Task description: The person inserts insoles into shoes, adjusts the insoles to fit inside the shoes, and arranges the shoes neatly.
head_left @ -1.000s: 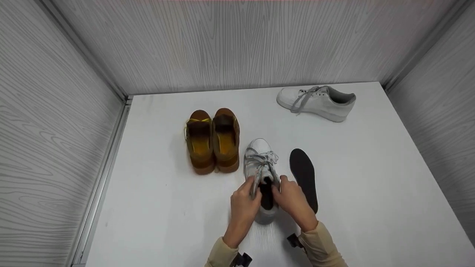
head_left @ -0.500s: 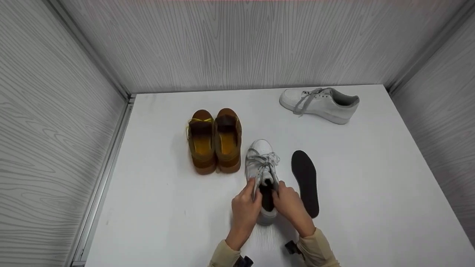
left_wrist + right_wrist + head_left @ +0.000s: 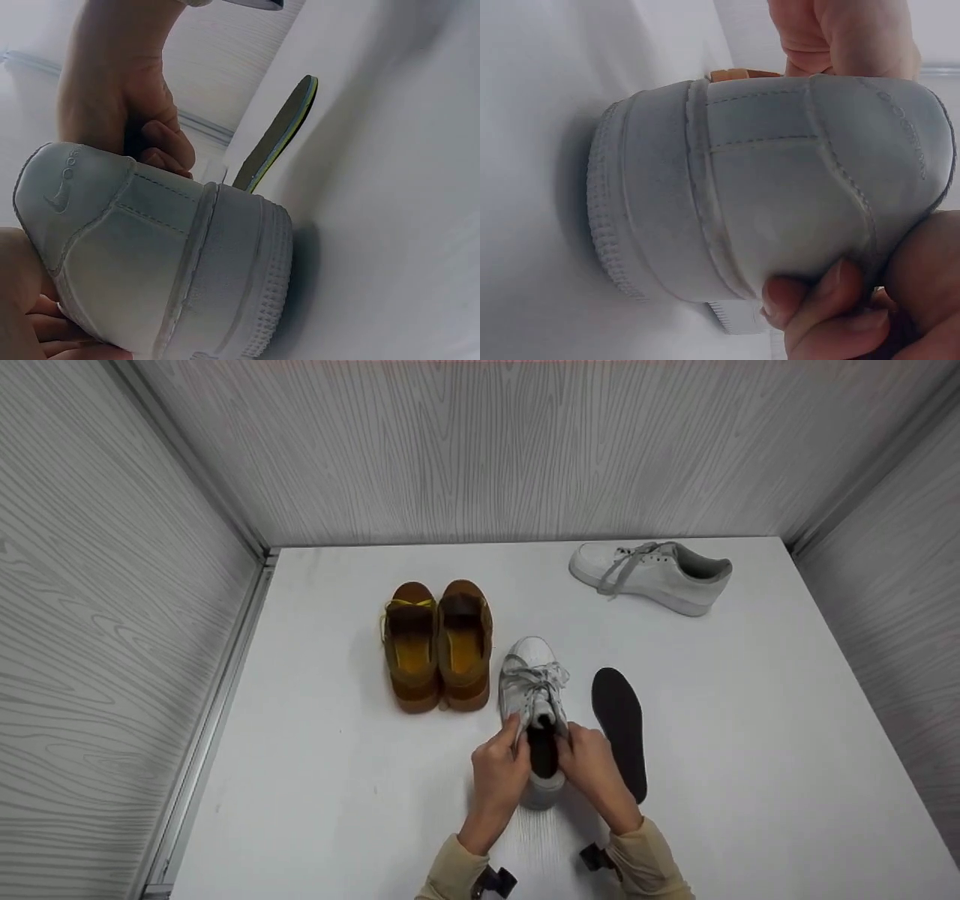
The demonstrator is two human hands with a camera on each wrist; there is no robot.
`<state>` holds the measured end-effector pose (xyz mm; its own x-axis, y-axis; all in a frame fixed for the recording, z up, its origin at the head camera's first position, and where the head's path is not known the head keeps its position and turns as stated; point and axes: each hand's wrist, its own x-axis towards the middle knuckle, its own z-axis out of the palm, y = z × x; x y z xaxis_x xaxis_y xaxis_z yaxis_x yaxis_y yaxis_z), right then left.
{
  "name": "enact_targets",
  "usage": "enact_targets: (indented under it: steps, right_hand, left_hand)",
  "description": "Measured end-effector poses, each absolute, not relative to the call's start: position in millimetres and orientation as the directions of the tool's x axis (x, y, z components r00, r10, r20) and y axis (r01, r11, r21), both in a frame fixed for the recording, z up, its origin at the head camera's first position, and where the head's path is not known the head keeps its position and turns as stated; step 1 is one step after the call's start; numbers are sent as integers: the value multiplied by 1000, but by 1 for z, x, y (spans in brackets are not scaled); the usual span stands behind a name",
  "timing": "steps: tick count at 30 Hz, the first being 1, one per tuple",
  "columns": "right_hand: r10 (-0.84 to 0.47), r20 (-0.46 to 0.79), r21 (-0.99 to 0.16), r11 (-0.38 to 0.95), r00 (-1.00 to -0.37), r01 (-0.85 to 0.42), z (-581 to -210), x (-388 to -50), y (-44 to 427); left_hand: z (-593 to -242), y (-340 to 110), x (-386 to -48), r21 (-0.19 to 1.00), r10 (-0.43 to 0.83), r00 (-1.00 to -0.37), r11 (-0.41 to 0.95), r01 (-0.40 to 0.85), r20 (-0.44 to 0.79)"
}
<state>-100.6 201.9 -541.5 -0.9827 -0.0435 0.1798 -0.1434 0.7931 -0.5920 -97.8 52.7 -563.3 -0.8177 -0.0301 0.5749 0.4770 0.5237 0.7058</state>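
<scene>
Grey walls [image 3: 480, 450] border a white table [image 3: 337, 787]. Left hand [image 3: 499, 769] and right hand [image 3: 591, 761] pinch a sneaker [image 3: 527, 690], lower centre, beside brown shoes [image 3: 465, 656].

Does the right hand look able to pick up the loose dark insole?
Probably yes: the dark insole lies just beside the right hand, and nothing visible stands between them. But this hand grips the white sneaker, so it would likely need to let go first.

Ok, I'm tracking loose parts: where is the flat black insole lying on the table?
In the head view, the flat black insole lies right of the held white laced sneaker, just beside the right hand.
</scene>
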Motion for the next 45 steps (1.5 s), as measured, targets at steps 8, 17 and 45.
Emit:
enact_targets:
  steps: [8, 17, 45]
  right_hand:
    - [-34, 231, -615, 769, -972, -173, -530, -143, 207]
    - [-62, 177, -602, 783, -982, -158, -523, -202, 213]
    - [-31, 38, -617, 785, -999, -48, -535, -257, 210]
  left_hand:
    - [-548, 58, -144, 676, -21, -803, 554, 487, 596]
    - [-538, 65, -200, 698, 19, -868, 586, 411, 496]
    - [-535, 74, -252, 674, 33, -971, 714, 190, 239]
